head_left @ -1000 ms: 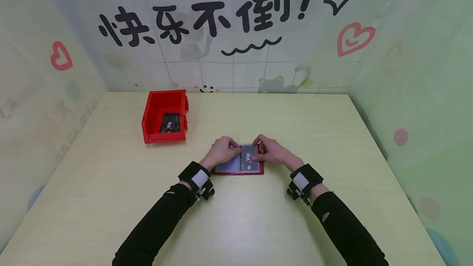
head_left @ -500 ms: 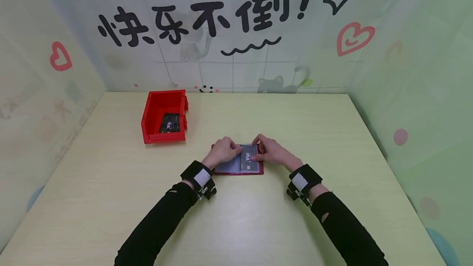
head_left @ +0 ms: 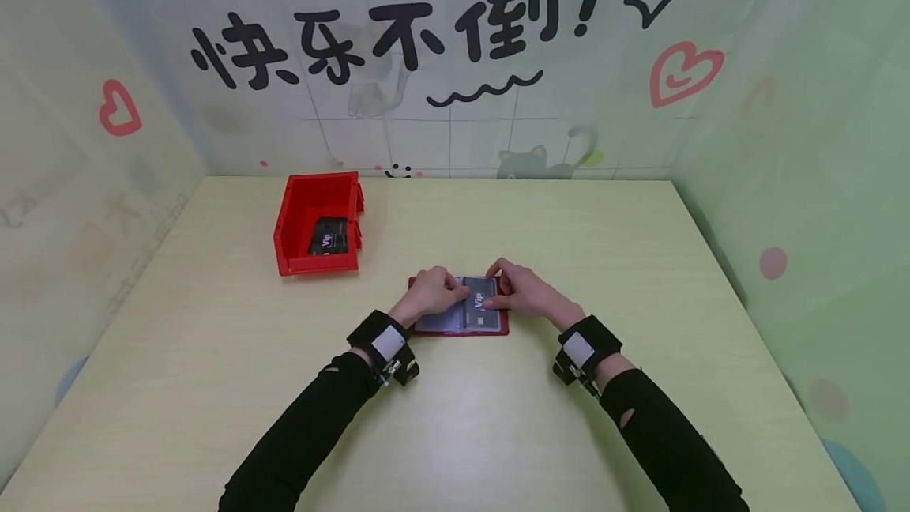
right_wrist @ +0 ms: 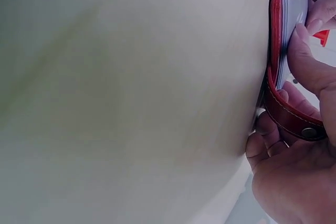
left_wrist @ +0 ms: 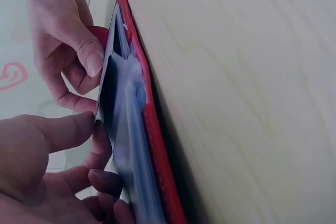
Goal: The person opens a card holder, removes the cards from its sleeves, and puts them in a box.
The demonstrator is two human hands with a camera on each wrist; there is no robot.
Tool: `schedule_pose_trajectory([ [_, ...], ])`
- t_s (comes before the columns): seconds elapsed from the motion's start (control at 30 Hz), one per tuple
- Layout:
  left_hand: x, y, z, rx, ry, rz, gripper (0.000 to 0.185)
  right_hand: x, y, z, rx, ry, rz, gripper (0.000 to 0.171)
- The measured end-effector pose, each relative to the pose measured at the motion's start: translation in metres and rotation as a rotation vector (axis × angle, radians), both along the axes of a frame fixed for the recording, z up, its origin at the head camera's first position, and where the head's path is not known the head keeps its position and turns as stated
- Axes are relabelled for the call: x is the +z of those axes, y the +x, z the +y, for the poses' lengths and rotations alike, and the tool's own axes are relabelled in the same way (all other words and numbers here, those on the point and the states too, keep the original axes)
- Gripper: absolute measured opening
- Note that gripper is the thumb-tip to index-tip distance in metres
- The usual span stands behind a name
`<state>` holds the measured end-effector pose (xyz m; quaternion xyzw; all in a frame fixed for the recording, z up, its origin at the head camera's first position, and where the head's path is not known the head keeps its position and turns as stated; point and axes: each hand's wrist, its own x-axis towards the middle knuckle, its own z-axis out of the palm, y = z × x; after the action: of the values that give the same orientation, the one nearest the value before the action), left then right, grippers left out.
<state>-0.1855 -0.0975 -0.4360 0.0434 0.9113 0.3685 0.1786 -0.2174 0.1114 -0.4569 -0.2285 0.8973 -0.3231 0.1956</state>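
A red card holder point(head_left: 507, 329) lies spread on the table, its clear plastic sleeves point(head_left: 437, 322) facing up. In its right half is a dark grey card point(head_left: 478, 314) printed "Vip". My left hand point(head_left: 430, 291) pinches the card's inner edge between thumb and index finger, near the middle fold. In the left wrist view the card point(left_wrist: 108, 85) bows up from the sleeves beneath. My right hand point(head_left: 528, 291) grips the holder's right side, its thumb pressed on the card. The right wrist view shows a red strap with a snap point(right_wrist: 296, 124) against the right hand's fingers.
A red plastic bin point(head_left: 317, 263) stands at the back left of the table, with several dark "Vip" cards point(head_left: 329, 237) inside. Printed cloth walls point(head_left: 455, 133) border the pale wooden table point(head_left: 455, 433) at the back and sides.
My left hand has shifted slightly to the right, its thumb moving over the fold to the card's edge. The right hand and the holder have stayed in place.
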Motion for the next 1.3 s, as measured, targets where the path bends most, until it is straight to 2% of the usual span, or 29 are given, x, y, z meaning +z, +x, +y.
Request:
schedule_pose_trajectory([
  [0.3,0.002,-0.001,0.000,-0.035,-0.027,0.000,0.029,0.002,0.000,0.000,0.011,-0.006,-0.016,0.047],
  [0.57,0.000,-0.003,-0.003,-0.034,-0.064,-0.016,0.025,0.002,-0.001,0.001,0.010,0.008,-0.015,0.048],
  [0.8,0.000,-0.002,-0.010,-0.013,0.001,-0.055,0.025,0.002,0.000,0.000,0.021,-0.006,-0.004,0.047],
  [1.3,0.000,-0.002,-0.025,0.023,0.034,-0.016,0.029,0.002,0.001,-0.001,0.017,0.004,0.001,0.048],
])
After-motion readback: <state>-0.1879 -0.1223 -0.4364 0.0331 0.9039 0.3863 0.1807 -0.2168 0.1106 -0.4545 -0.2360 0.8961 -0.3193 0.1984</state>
